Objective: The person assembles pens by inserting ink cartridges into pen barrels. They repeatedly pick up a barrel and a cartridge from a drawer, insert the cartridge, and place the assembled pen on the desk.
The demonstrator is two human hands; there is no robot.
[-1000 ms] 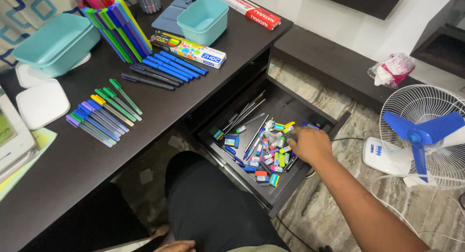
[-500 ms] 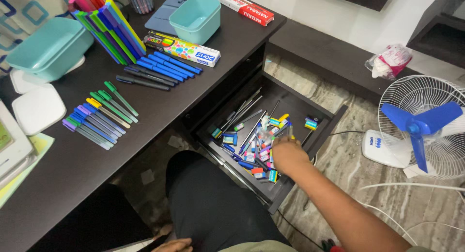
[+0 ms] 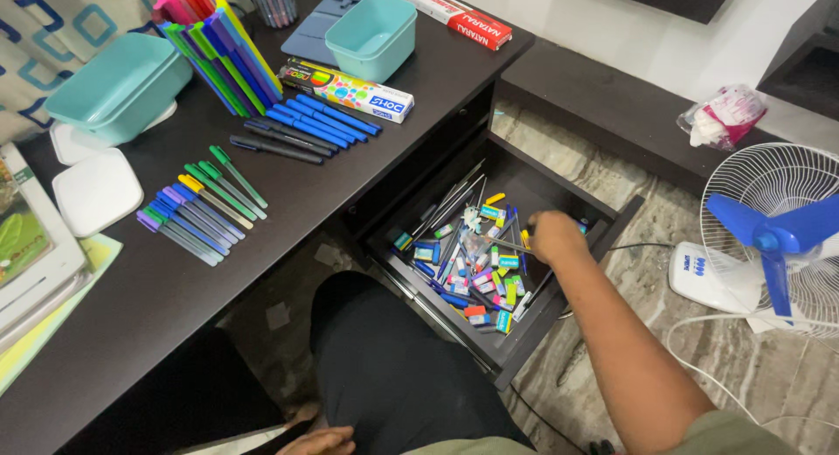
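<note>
Right hand curled over loose pens and erasers in open drawer, grip indiscernible; left hand lay spread at lap.

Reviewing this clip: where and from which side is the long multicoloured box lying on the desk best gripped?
Probably across its two long sides near the middle, from above. The multicoloured box lies flat and narrow; the blue pens crowd its front side and the small teal tub sits close behind, so a sideways approach looks cramped.
</note>
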